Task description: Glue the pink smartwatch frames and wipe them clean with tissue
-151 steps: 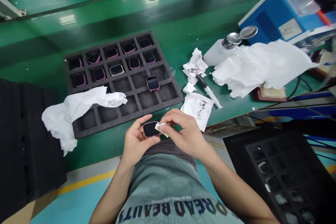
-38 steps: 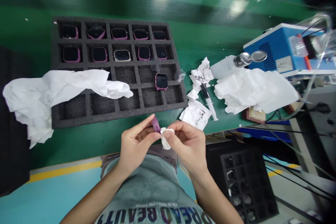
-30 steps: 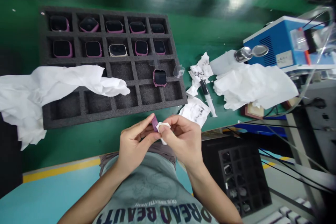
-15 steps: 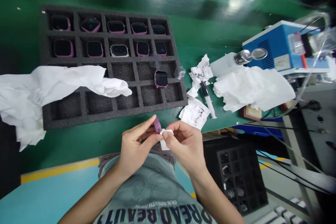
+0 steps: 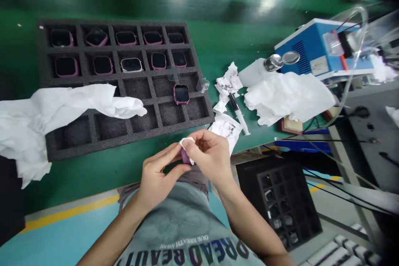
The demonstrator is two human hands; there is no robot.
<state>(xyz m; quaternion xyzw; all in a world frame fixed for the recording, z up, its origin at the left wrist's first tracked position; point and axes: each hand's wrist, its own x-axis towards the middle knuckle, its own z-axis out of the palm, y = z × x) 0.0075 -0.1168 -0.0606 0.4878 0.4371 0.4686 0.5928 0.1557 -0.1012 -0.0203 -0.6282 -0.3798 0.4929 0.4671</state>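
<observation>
Between thumb and fingers, my left hand (image 5: 156,176) pinches a purple watch case (image 5: 185,157), seen edge-on and partly covered. My right hand (image 5: 212,158) is closed on a small folded white wipe (image 5: 186,141), which lies over the top edge of the case. Both hands are just in front of a dark grey foam tray (image 5: 137,134). Several smartwatches with dark screens, mostly in purple frames, sit in its back two rows. Another pink-purple smartwatch (image 5: 181,94) rests across the dividers near the tray's right side. Whether the held case has a screen is hidden.
Crumpled white cloth (image 5: 71,102) covers the tray's left part. To the right lie stained wipes (image 5: 227,129), a syringe (image 5: 239,114), a bottle with a metal top (image 5: 255,73), more white cloth (image 5: 289,97) and a blue machine (image 5: 324,50) with tubing. A black compartment tray (image 5: 286,208) stands below the bench's edge.
My right hand has moved the wipe up and left, from the case's lower side to its top edge. The purple case now sits lower between my fingers. The camera view has shifted slightly.
</observation>
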